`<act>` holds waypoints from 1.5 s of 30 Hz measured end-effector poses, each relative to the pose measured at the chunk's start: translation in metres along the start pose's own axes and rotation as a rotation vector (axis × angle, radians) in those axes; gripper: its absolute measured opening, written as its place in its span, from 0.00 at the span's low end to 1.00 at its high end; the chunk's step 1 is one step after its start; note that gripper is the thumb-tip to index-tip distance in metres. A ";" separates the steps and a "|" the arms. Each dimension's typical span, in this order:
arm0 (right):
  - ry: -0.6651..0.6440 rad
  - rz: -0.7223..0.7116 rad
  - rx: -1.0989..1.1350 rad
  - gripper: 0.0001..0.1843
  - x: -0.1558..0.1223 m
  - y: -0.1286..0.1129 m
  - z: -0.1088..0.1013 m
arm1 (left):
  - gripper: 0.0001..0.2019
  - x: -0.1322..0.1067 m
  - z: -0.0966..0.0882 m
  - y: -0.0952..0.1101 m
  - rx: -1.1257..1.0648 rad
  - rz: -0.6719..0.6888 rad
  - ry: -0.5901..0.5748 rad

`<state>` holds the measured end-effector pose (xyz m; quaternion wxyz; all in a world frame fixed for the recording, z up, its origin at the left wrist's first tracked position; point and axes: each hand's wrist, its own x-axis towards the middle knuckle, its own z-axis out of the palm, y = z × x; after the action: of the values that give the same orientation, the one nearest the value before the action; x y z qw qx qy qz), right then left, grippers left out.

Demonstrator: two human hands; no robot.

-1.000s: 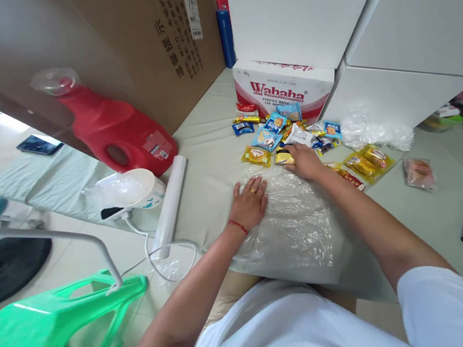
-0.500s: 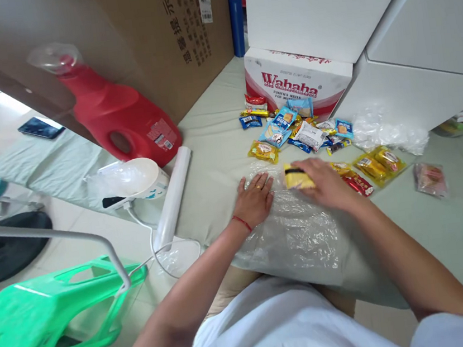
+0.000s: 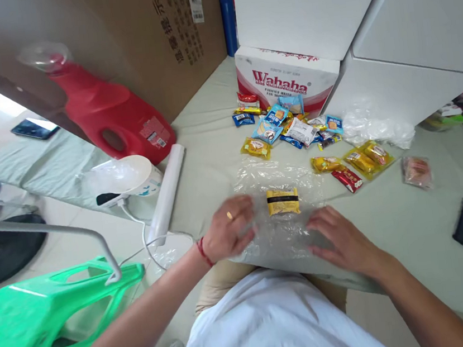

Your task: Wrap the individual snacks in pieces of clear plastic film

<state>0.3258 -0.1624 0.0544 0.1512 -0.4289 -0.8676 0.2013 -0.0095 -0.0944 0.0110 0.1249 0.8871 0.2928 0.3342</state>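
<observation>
A yellow snack packet with a dark band (image 3: 283, 201) lies flat on a clear plastic sheet (image 3: 282, 243), between my two hands. My left hand (image 3: 233, 228) is over the sheet's left side, slightly blurred, its fingers loosely bent and apart with nothing seen in them. Near the right edge of the sheet is my right hand (image 3: 341, 239), fingers spread and holding nothing. Whether either hand touches the plastic cannot be made out.
Behind the sheet, mixed snack packets (image 3: 289, 127) are heaped against a Wahaha box (image 3: 287, 79). More yellow packets (image 3: 368, 160) and a red packet (image 3: 347, 179) lie to the right. A white roll (image 3: 169, 195), paper tub (image 3: 141, 176) and red jug (image 3: 119, 117) are at left.
My right hand has let go of the yellow packet, now lying on the sheet, and drawn back toward me. My left hand has lifted off the plastic and moved left and nearer.
</observation>
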 end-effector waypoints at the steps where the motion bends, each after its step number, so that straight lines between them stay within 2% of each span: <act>1: -0.002 -0.005 0.007 0.18 -0.014 -0.001 0.008 | 0.21 -0.013 -0.002 0.004 -0.054 0.076 -0.094; 3: 0.050 0.006 0.011 0.13 -0.034 0.001 0.028 | 0.23 -0.034 -0.005 0.007 -0.089 0.127 -0.279; 4: 0.086 0.016 0.024 0.09 -0.039 0.004 0.037 | 0.21 -0.041 -0.006 0.005 -0.085 0.116 -0.347; 6: 0.118 0.038 0.088 0.08 -0.040 0.010 0.044 | 0.14 -0.047 -0.010 -0.002 -0.107 0.069 -0.418; 8: 0.088 0.082 0.181 0.10 -0.032 0.016 0.036 | 0.11 -0.042 -0.017 -0.010 -0.199 0.013 -0.437; 11: 0.048 0.185 0.300 0.12 -0.013 0.025 0.008 | 0.12 -0.019 -0.032 -0.017 -0.356 -0.112 -0.471; 14: 0.033 0.311 0.393 0.16 0.007 0.042 -0.015 | 0.14 0.013 -0.041 -0.024 -0.391 -0.295 -0.488; 18: 0.035 0.477 0.466 0.21 0.030 0.071 -0.015 | 0.15 0.053 -0.031 -0.044 -0.252 -0.512 -0.464; 21: 0.008 0.550 0.403 0.21 0.038 0.087 -0.006 | 0.08 0.074 -0.016 -0.061 -0.085 -0.626 -0.383; 24: -0.078 0.586 0.263 0.20 0.038 0.092 -0.008 | 0.13 0.081 -0.015 -0.064 0.070 -0.699 -0.207; 27: -0.115 0.608 0.015 0.21 0.044 0.088 -0.028 | 0.12 0.079 -0.028 -0.039 0.297 -0.698 0.111; 29: -0.057 0.562 -0.164 0.22 0.058 0.085 -0.044 | 0.12 0.076 -0.033 -0.009 0.395 -0.586 0.300; 30: -0.034 0.520 -0.231 0.22 0.069 0.083 -0.050 | 0.12 0.075 -0.031 0.007 0.386 -0.506 0.328; 31: -0.029 0.476 -0.278 0.21 0.081 0.082 -0.054 | 0.13 0.076 -0.026 0.022 0.339 -0.402 0.275; 33: -0.079 0.427 -0.326 0.21 0.111 0.079 -0.051 | 0.13 0.078 -0.009 0.046 0.251 -0.235 0.084; 36: -0.213 0.459 -0.328 0.21 0.154 0.077 -0.033 | 0.13 0.085 0.023 0.057 0.244 -0.254 -0.201; 38: -0.284 0.478 -0.279 0.17 0.173 0.077 -0.022 | 0.14 0.087 0.037 0.053 0.267 -0.300 -0.316; 40: -0.325 0.469 -0.212 0.12 0.182 0.079 -0.021 | 0.16 0.086 0.044 0.047 0.277 -0.329 -0.372; 42: -0.320 0.420 -0.136 0.12 0.180 0.079 -0.027 | 0.16 0.083 0.046 0.044 0.269 -0.352 -0.392; 45: -0.245 0.213 -0.007 0.14 0.160 0.069 -0.039 | 0.16 0.080 0.046 0.044 0.224 -0.388 -0.399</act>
<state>0.2960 0.0126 0.0699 0.0205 -0.4912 -0.8297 0.2643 0.0889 -0.0827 0.0370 0.1426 0.8711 0.4616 0.0887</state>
